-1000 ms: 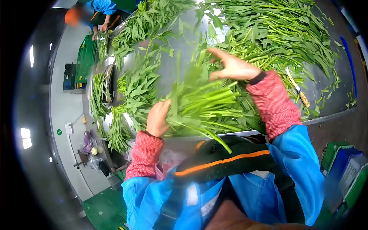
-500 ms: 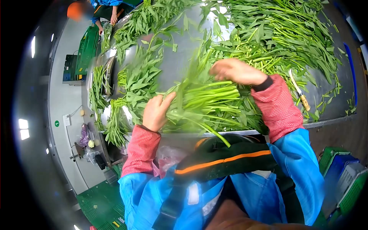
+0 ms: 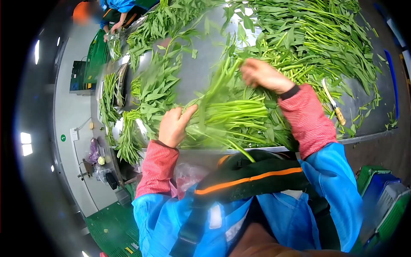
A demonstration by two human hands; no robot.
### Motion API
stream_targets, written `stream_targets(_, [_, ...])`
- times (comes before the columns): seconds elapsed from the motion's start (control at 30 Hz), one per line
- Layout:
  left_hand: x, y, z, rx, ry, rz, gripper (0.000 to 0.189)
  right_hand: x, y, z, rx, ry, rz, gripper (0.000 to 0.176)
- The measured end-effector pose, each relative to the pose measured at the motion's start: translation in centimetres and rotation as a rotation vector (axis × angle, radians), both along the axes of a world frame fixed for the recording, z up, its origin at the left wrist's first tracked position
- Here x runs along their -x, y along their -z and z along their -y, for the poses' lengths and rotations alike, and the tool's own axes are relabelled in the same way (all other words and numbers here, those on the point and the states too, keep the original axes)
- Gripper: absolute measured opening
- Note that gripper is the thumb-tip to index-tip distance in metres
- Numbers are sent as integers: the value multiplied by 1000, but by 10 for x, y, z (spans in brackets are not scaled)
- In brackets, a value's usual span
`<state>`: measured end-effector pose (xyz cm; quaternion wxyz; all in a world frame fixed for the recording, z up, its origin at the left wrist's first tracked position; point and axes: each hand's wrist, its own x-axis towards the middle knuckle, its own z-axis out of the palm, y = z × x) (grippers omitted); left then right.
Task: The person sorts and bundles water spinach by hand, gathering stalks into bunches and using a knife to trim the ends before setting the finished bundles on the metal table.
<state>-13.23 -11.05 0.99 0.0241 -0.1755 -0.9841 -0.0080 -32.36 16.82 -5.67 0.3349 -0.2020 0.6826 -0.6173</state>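
A bunch of water spinach [image 3: 239, 112] lies at the near edge of the metal table, its cut stems pointing right. My left hand [image 3: 174, 126] is closed round the leafy side of that bunch, thumb on top. Slanting up from the bunch are some loose water spinach stems [image 3: 222, 79], blurred by motion. My right hand [image 3: 263, 76] is curled at their upper ends and appears to pinch them; its fingertips are partly smeared. To the right, a curved knife [image 3: 329, 93] with a wooden handle rests on the table.
A large heap of water spinach [image 3: 312, 34] covers the table's far right. Bundled greens [image 3: 156, 90] lie along the left side. At the upper left, a co-worker's hands [image 3: 116, 29] hold a bunch. Green crates [image 3: 96, 55] stand beyond; more crates [image 3: 385, 192] are at lower right.
My right hand has shifted slightly right and up, and the loose stems now stand more upright. My left hand stays on the bunch. The co-worker's hands have come closer together.
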Motion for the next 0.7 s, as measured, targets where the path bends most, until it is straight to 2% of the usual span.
stream_targets(0.03, [3, -2, -4, 9, 15, 1, 67, -4, -5, 12, -109, -121, -39, 52])
stream_targets(0.13, [10, -6, -9, 25, 21, 1, 66, -11, -10, 23, -321, -323, -194, 57])
stream_targets(0.17, [8, -5, -6, -15, -7, 15, 67, -10, 1, 11, -82, -299, -224, 53])
stream_targets(0.23, [0, -1, 6, -98, -68, 47, 68, -1, 3, -23, 197, -79, -78, 46])
stream_targets(0.3, [-7, 4, 13, -171, -154, 101, 68, 42, 36, -62, 648, -97, 110, 35])
stream_targets(0.4, [-7, 10, 12, -365, -225, 103, 72, 40, 37, -51, 372, 87, 65, 37])
stream_targets(0.43, [-7, 15, 13, -422, -244, 107, 71, 31, 37, -36, 413, 61, 38, 45])
stream_targets(0.5, [-5, 24, 14, -536, -283, 111, 71, 20, 20, -17, 380, -215, 186, 49])
stream_targets(0.57, [-1, 21, 13, -552, -337, 143, 75, 2, -2, -16, 242, -417, 123, 54])
stream_targets(0.6, [-1, 20, 13, -559, -369, 161, 78, 7, 1, -14, 116, -480, 137, 48])
stream_targets(0.63, [-3, 19, 14, -565, -404, 178, 80, 5, 8, -13, 172, -241, 1, 39])
stream_targets(0.67, [-5, 19, 17, -552, -374, 168, 91, 11, 11, -20, 198, -119, 102, 33])
stream_targets(0.7, [-9, 20, 20, -567, -407, 187, 93, 19, 11, -32, 222, 4, 203, 27])
